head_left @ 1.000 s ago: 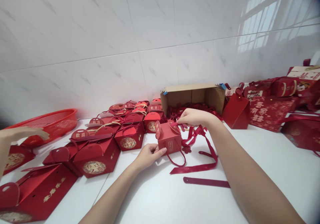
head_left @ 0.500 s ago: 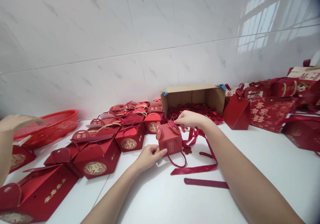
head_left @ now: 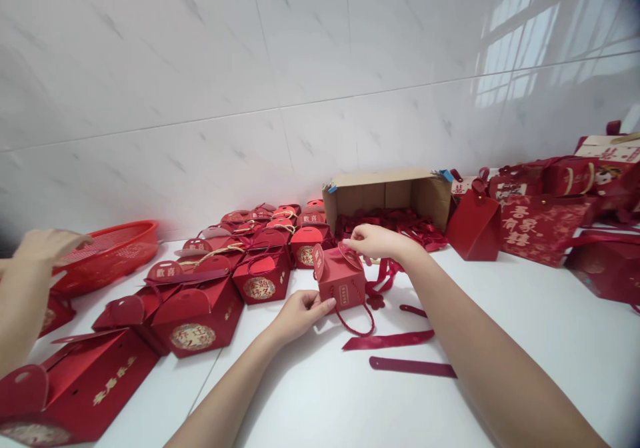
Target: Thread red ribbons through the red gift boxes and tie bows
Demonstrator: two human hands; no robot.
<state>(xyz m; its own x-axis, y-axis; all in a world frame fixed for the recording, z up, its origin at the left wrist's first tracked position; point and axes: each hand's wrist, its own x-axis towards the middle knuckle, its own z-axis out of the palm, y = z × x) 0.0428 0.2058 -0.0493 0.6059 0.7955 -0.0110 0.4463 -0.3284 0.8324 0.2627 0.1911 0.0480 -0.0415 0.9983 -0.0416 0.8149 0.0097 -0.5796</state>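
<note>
A small red paper gift box (head_left: pixel 341 281) stands on the white table, held between my hands. My left hand (head_left: pixel 304 313) grips its lower left corner, with the thumb against the front. At its top, my right hand (head_left: pixel 376 241) pinches the rounded flap, and those fingertips partly cover the edge. A twisted red cord handle (head_left: pixel 371 321) hangs from the box's side onto the table. To the right of it lie a red ribbon (head_left: pixel 387 341), a flower-shaped red piece (head_left: pixel 376 301) and a flat dark red strap (head_left: pixel 413 367).
Several larger red gift boxes (head_left: pixel 193 325) stand in rows at left. Behind, an open cardboard box (head_left: pixel 435 198) holds red ribbons. Red gift bags (head_left: pixel 545 228) crowd the right side. Another person's hand (head_left: pixel 47 245) is near a red plastic basket (head_left: pixel 117 251) at far left.
My right fingers have shifted slightly left along the top of the gift box. At far left the other person's hand has moved a little to the right.
</note>
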